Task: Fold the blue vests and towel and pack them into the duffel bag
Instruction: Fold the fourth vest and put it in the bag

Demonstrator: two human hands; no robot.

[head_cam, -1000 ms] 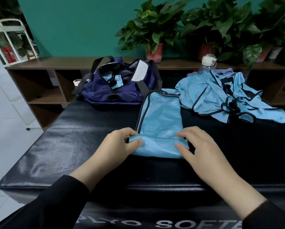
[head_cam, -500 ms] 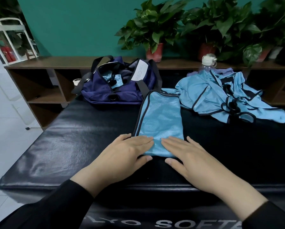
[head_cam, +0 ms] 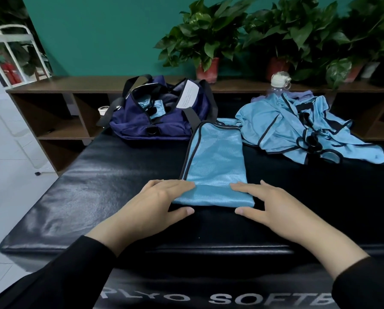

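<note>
A second ago both hands pinched the near end of the blue vest (head_cam: 215, 161) and turned it over; now that end lies as a flat fold, and the hands have slid apart along it toward its two corners. The left hand (head_cam: 155, 204) and right hand (head_cam: 273, 206) both rest with straight, relaxed fingers pressing the fold down, grasping nothing. The vest lies as a long strip on the black table (head_cam: 97, 197), pointing toward the open duffel bag (head_cam: 157, 121), which already holds some blue cloth. A heap of unfolded vests (head_cam: 298, 126) waits at the right. The first fold looks set; another fold probably follows.
</note>
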